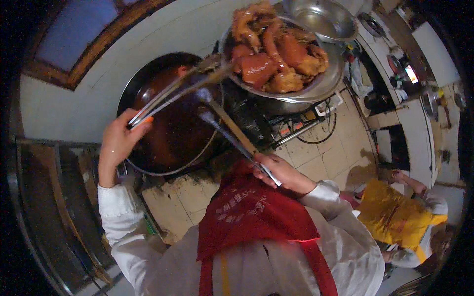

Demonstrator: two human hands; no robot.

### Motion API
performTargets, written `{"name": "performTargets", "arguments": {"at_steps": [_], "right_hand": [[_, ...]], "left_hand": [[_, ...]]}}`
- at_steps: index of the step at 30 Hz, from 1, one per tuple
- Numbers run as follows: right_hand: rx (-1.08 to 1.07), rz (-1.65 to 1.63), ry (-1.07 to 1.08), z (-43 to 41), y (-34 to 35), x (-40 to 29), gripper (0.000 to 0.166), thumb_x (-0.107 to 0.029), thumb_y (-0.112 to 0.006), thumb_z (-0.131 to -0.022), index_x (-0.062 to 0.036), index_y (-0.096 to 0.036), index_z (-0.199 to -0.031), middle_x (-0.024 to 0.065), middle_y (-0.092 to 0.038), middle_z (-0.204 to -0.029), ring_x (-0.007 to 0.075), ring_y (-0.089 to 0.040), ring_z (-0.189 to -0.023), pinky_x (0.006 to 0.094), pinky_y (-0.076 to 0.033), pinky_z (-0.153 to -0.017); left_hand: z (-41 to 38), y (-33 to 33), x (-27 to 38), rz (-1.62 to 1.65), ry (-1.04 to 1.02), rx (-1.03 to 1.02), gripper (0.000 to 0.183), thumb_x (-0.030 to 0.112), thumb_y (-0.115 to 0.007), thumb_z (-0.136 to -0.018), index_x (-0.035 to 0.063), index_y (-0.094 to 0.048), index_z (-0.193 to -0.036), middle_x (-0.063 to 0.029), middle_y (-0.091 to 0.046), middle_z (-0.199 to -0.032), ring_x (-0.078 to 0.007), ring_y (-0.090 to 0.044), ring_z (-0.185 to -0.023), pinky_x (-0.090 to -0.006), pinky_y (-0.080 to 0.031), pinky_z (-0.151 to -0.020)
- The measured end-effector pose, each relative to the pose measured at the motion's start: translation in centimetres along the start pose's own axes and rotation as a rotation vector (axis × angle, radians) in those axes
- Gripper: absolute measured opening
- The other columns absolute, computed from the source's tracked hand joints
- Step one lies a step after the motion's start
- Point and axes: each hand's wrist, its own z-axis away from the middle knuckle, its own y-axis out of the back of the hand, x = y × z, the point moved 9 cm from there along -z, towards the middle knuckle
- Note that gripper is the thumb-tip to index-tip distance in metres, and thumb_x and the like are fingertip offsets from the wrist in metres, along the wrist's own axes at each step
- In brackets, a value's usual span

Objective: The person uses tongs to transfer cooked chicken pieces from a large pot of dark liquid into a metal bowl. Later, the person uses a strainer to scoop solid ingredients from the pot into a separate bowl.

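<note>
My left hand [124, 133] grips metal tongs [160, 100] by the handle end. Their long arms cross the large pot [198, 161], and the blurred tips reach the left rim of a metal bowl; whether they pinch anything I cannot tell. Another pair of tongs [237, 129] is held in my right hand [283, 172], with its tips apart above the pot. Dark brown liquid [170, 129] fills the pot, and a reddish piece shows near its far side. Glossy browned meat pieces [277, 59] are heaped high in the metal bowl [259, 92], to the pot's right.
Behind the bowl stands another metal basin [322, 20]. Below it, a metal bar [300, 132] and a black hose [318, 142] run by the stove. A metal-framed rack [55, 207] stands at left. Someone in a yellow apron [392, 214] is at right, near a counter [418, 137].
</note>
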Motion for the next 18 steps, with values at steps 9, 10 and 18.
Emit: {"name": "performTargets", "arguments": {"at_steps": [9, 10, 18], "right_hand": [[0.166, 0.097, 0.091, -1.1, -0.1, -3.9, 0.047, -0.051, -0.049, -0.098, -0.0056, -0.06, -0.104, 0.0, -0.054, -0.064, 0.0078, -0.042, -0.036, 0.0227, -0.033, -0.032], [0.181, 0.131, 0.13, -1.2, -0.5, -5.0, 0.047, -0.05, -0.049, -0.098, -0.0041, -0.059, -0.105, 0.0, -0.054, -0.064, 0.0077, -0.042, -0.035, 0.0222, -0.033, -0.032], [0.185, 0.078, 0.287, -2.1, -4.8, -9.4, 0.046, -0.042, -0.044, -0.101, 0.0008, -0.058, -0.112, 0.0031, -0.054, -0.066, 0.0075, -0.04, -0.036, 0.0209, -0.033, -0.032]], "left_hand": [[8.5, -3.7, -13.1, -0.35, 0.278, -0.191, 0.058, 0.06, -0.067, -0.081, 0.0067, -0.069, -0.103, -0.0198, -0.069, -0.082, -0.0372, -0.068, -0.085, -0.0438, -0.052, -0.073], [8.4, -4.8, -12.1, -0.397, 0.212, -0.162, 0.059, 0.062, -0.066, -0.08, 0.0063, -0.068, -0.099, -0.0196, -0.069, -0.079, -0.0367, -0.068, -0.082, -0.0443, -0.053, -0.071], [3.9, -12.3, -11.4, -0.475, 0.01, 0.025, 0.059, 0.061, -0.07, -0.076, 0.0035, -0.066, -0.086, -0.0158, -0.07, -0.076, -0.0336, -0.07, -0.07, -0.0449, -0.054, -0.062]]}}
